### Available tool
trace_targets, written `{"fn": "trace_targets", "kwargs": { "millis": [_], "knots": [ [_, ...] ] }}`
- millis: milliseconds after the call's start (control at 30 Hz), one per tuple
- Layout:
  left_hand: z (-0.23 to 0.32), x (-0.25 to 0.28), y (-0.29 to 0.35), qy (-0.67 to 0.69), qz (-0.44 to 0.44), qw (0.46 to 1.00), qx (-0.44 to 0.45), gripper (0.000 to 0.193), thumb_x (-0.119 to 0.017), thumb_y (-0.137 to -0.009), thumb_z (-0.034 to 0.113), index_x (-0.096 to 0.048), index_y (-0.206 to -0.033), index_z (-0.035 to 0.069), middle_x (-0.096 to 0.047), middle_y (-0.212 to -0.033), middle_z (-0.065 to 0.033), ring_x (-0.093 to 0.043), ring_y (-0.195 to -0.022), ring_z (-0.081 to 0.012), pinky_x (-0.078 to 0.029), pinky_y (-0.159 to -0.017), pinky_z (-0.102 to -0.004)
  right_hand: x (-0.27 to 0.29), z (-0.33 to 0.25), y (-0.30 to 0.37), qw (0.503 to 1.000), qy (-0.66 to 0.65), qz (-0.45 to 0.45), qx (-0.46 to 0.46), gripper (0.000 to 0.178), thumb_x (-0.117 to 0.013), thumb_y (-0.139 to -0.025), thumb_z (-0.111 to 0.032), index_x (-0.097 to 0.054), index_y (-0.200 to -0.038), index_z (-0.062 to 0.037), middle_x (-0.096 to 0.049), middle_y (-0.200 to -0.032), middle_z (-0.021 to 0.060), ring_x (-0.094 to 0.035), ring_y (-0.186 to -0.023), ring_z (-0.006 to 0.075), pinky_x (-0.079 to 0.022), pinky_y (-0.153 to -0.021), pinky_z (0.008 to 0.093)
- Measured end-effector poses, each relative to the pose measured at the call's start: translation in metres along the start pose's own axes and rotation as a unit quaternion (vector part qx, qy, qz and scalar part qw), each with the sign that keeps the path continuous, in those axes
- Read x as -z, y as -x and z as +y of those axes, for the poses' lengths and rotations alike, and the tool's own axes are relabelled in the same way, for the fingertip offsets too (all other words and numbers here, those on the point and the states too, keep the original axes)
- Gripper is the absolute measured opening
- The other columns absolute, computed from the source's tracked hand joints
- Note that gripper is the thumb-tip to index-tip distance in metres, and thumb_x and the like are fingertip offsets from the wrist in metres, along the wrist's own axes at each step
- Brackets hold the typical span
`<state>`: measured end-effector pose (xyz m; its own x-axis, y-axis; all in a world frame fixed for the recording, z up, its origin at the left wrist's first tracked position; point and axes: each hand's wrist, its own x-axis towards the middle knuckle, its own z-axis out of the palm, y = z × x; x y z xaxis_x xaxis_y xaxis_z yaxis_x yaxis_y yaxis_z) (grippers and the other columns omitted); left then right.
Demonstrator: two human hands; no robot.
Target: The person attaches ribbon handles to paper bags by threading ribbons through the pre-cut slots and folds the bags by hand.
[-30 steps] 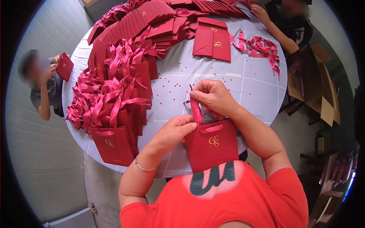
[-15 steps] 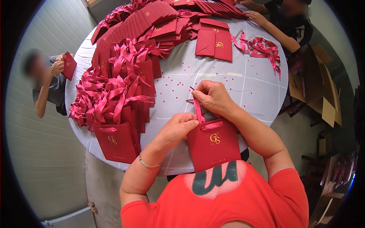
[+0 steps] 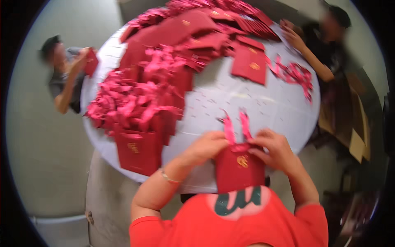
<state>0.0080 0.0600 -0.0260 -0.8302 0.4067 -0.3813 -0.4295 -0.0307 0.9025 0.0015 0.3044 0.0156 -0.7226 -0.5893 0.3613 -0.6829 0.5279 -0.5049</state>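
Note:
A dark red paper gift bag [image 3: 234,177] with a gold emblem stands against my shirt at the table's near edge. At its upper left corner my left hand [image 3: 210,146] is closed, pinching the rim beside the ribbon. My right hand [image 3: 275,149] grips the upper right rim, thumb in front and fingers at the top edge. Two pink ribbon ends, a left one [image 3: 229,131] and a right one [image 3: 245,125], stick up beyond the bag's top. A short ribbon handle [image 3: 240,147] crosses its front. Motion blur softens the fingertips.
Red bags with pink ribbons [image 3: 131,99] crowd the left of the round white table [image 3: 201,119]. More flat bags [image 3: 249,66] and loose ribbons [image 3: 294,76] lie farther back. Small red dots are scattered mid-table. Two people work across, and cardboard boxes [image 3: 356,140] stand at right.
My right hand has come down from the ribbon to the bag's right rim. A second ribbon end now stands up beside the first. The whole view has shifted.

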Motion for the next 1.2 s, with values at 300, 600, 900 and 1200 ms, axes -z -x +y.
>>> {"fn": "trace_targets", "kwargs": {
  "millis": [300, 600, 900, 1200],
  "knots": [
    [-0.003, -0.004, 0.001, -0.002, 0.011, 1.0, 0.021, 0.017, -0.053, -0.091, 0.016, -0.064, -0.087, 0.003, -0.057, -0.072, -0.0002, -0.049, -0.062, -0.0098, -0.037, -0.051, -0.0278, -0.022, 0.003, 0.013, 0.986, 0.077, 0.096, 0.113, 0.017, -0.078, -0.071, -0.003, -0.065, -0.082, -0.0043, -0.063, -0.083, 0.0091, -0.063, -0.071, 0.0265, -0.051, -0.058, 0.0352],
    [0.002, 0.004, -0.003, -0.078, -0.011, 0.996, -0.051, 0.022, -0.052, -0.094, 0.017, -0.066, -0.096, 0.0, -0.061, -0.083, 0.0018, -0.052, -0.076, -0.006, -0.044, -0.067, -0.0241, -0.015, 0.005, 0.0, 0.993, -0.114, 0.026, -0.02, 0.013, -0.074, -0.075, 0.003, -0.065, -0.083, -0.0006, -0.061, -0.08, 0.0093, -0.06, -0.065, 0.0198, -0.047, -0.054, 0.0295],
    [-0.001, -0.007, 0.002, -0.099, -0.005, 0.989, -0.11, 0.026, -0.05, -0.095, 0.015, -0.065, -0.106, -0.003, -0.067, -0.095, -0.0039, -0.057, -0.091, -0.0085, -0.048, -0.081, -0.0278, -0.026, -0.019, -0.05, 0.965, -0.139, -0.098, -0.199, 0.023, -0.076, -0.083, -0.017, -0.067, -0.079, 0.003, -0.065, -0.067, 0.0133, -0.06, -0.056, 0.0145, -0.047, -0.053, 0.0288],
    [0.0, -0.002, 0.007, -0.117, 0.056, 0.976, -0.177, 0.023, -0.05, -0.09, 0.013, -0.064, -0.095, -0.004, -0.066, -0.08, -0.01, -0.059, -0.079, -0.0128, -0.05, -0.07, -0.0319, -0.039, 0.0, -0.066, 0.934, -0.27, -0.073, -0.222, 0.02, -0.074, -0.085, -0.016, -0.069, -0.082, 0.0031, -0.067, -0.07, 0.0036, -0.059, -0.067, 0.0058, -0.049, -0.059, 0.0238]
  ]
}}
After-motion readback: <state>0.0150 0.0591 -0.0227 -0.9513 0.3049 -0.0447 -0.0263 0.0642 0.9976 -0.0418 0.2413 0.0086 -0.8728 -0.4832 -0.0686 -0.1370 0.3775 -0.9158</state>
